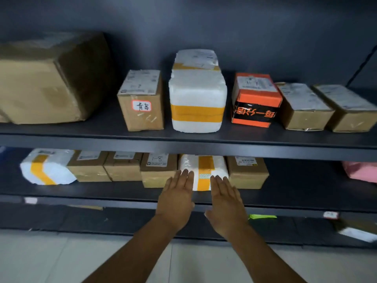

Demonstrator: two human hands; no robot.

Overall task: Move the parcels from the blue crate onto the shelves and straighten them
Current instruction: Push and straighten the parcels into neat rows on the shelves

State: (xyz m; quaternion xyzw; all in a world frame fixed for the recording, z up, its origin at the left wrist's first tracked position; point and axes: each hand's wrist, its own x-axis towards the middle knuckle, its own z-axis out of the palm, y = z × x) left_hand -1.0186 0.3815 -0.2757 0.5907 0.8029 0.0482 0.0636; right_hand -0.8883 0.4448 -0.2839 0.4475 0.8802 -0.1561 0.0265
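Left hand (177, 196) is flat, fingers straight and together, tips on the front of the white foam parcel with yellow tape (204, 170) on the middle shelf (295, 198). Right hand (225, 199) does the same, wedged between cardboard boxes (158, 170).

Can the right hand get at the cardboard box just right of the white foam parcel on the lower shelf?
Probably yes: the right hand is open beside that cardboard box, with nothing between them.

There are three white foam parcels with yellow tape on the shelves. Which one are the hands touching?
The foam parcel in the middle of the lower shelf. The left hand and right hand rest flat-fingered against its front; the other two stand untouched.
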